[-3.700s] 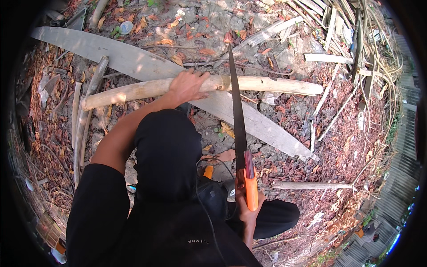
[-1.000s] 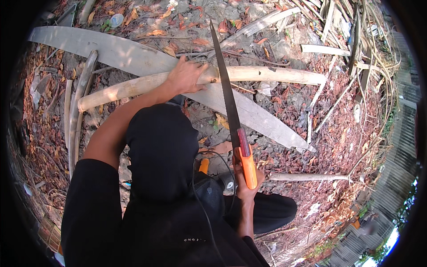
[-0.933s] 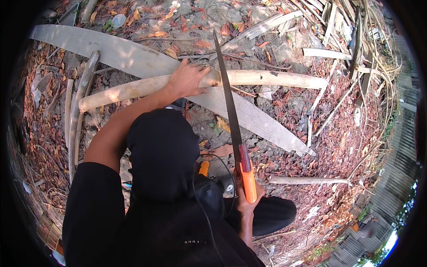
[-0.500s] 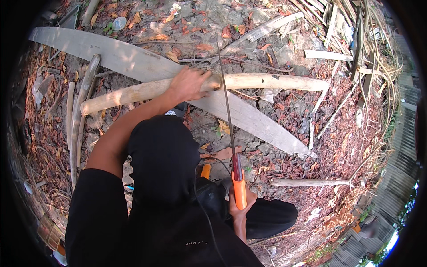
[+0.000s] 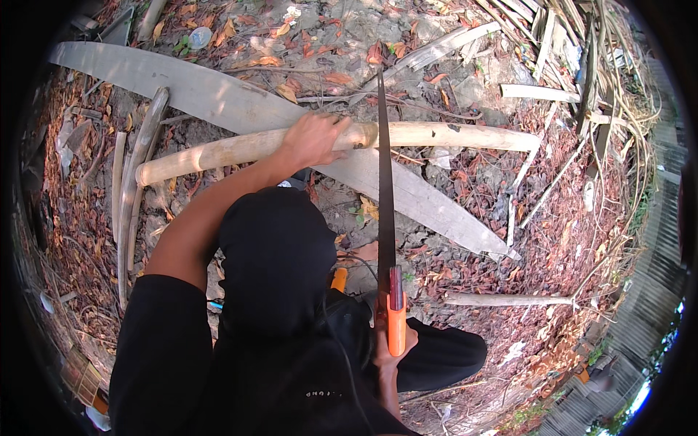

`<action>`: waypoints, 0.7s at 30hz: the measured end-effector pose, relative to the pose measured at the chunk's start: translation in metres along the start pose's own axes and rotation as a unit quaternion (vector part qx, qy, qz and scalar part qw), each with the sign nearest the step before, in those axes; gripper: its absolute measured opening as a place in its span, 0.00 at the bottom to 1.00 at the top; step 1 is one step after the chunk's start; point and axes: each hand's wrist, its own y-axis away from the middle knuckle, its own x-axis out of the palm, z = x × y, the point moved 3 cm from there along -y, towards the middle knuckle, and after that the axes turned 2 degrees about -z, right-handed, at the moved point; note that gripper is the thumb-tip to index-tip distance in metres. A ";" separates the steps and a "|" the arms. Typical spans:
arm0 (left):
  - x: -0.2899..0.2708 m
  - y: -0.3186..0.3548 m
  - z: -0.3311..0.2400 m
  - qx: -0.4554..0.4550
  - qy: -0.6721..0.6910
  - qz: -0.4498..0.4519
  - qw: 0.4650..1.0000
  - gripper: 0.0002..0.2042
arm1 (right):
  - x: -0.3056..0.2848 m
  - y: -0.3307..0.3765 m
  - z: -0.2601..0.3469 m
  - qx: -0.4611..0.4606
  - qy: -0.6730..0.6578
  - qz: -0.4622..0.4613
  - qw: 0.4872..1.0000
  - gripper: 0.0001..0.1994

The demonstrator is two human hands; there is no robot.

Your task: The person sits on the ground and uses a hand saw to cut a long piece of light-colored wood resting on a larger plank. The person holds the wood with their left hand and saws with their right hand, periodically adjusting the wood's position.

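Tan pole (image 5: 218, 154) under left hand (image 5: 314, 139)

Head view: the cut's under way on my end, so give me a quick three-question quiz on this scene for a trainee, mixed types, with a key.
1. Which hand grips the handsaw?
2. True or false: the bamboo pole lies across the top of the grey wooden plank.
3. Where is the left hand?
A. On the handsaw
B. On the bamboo pole, left of the handsaw
C. On the bamboo pole, right of the handsaw

Key:
1. The right hand
2. True
3. B
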 end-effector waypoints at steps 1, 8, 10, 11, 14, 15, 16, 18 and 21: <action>-0.002 0.000 -0.001 0.000 0.002 0.006 1.000 0.36 | 0.001 -0.003 -0.002 -0.004 0.005 0.009 1.000 0.05; -0.003 0.002 -0.006 0.004 -0.010 -0.022 1.000 0.34 | -0.022 -0.021 -0.007 0.021 -0.016 0.040 0.999 0.10; -0.005 0.001 -0.010 -0.003 -0.011 0.003 1.000 0.34 | -0.025 -0.004 -0.006 0.111 -0.148 -0.001 0.983 0.12; -0.008 0.000 -0.012 -0.004 -0.013 0.014 1.000 0.34 | -0.020 -0.005 0.002 0.151 -0.242 -0.028 0.958 0.10; -0.007 0.000 -0.006 -0.009 -0.001 0.033 0.999 0.34 | 0.008 -0.053 -0.021 0.051 -0.051 0.047 0.996 0.09; -0.006 0.002 -0.008 -0.002 -0.004 0.011 1.000 0.34 | 0.013 -0.059 -0.025 0.035 -0.041 0.058 0.997 0.08; -0.003 0.006 -0.008 0.002 -0.008 -0.008 1.000 0.35 | 0.007 -0.059 -0.016 0.012 -0.034 0.073 0.997 0.08; -0.003 0.002 -0.003 0.005 -0.019 -0.024 1.000 0.35 | -0.015 -0.037 -0.002 0.047 -0.027 0.094 0.994 0.15; 0.002 0.005 -0.007 -0.006 -0.017 0.004 1.000 0.36 | -0.024 0.005 -0.022 0.048 -0.105 0.025 0.993 0.14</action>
